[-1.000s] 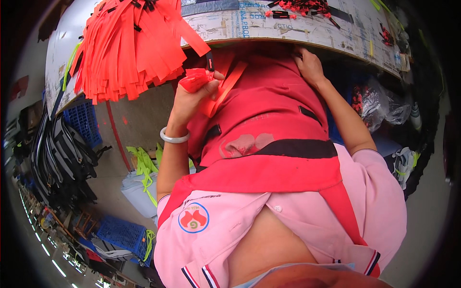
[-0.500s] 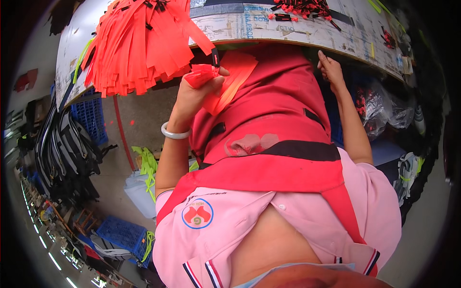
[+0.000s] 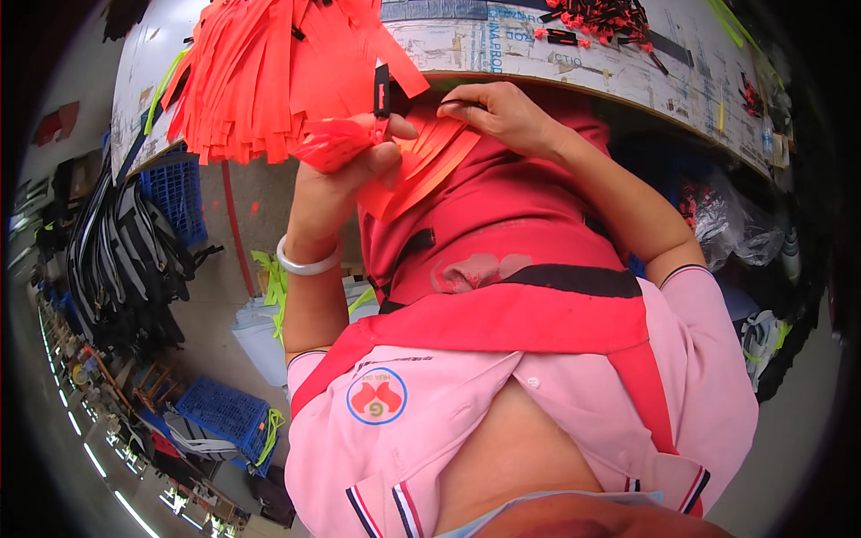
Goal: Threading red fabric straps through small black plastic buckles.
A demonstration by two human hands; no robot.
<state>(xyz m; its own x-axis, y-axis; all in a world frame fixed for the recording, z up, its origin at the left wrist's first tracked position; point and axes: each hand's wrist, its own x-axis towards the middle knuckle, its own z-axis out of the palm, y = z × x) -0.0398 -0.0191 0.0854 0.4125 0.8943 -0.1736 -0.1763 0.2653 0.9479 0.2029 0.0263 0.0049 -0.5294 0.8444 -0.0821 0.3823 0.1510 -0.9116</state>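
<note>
My left hand (image 3: 359,166), with a white bangle at its wrist, is closed round a gathered bunch of orange-red fabric strips (image 3: 327,143). A small black pull tab (image 3: 382,90) with a red end sticks up between its fingers. More orange-red strips (image 3: 430,175) hang below that hand and spread over my red apron (image 3: 511,197). Just to the right, my right hand (image 3: 507,117) is bent with its fingertips pinched over the strips. Something thin and dark shows at those fingertips, too small to name.
A large pile of orange-red strips (image 3: 260,81) overhangs the edge of the worn white table (image 3: 448,49). Small black-and-red pieces (image 3: 610,22) are heaped farther right. Blue crates (image 3: 224,426) and hanging dark straps (image 3: 117,260) stand at the left; a clear plastic bag (image 3: 731,224) is at the right.
My right hand has come from under the table edge at the right in to the strips beside my left hand. My left hand has shifted slightly left, and the black tab is more upright.
</note>
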